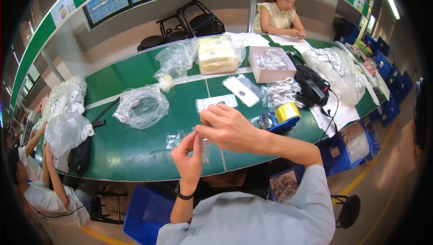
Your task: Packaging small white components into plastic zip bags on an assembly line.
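Both hands meet over the near edge of the green table (112,155). My left hand (188,157) is closed in a pinch, its thumb and fingers pointing up. What looks like a small clear plastic bag (205,152) hangs from the fingers there, partly hidden behind them. From above, my right hand (225,128) reaches across with its fingers bent and pinched at the same spot; what lies between its fingertips is too small to make out. Small clear packets (173,140) lie just left of the hands. Beyond the right hand is a flat white packet (216,102).
A tape dispenser with yellow tape (287,112) stands to the right, near bundled white cables (284,92) and a box of cables (273,64). A coiled clear plastic bag (142,107) lies left. Co-workers sit across and at the left. Blue bins (146,215) stand below the table.
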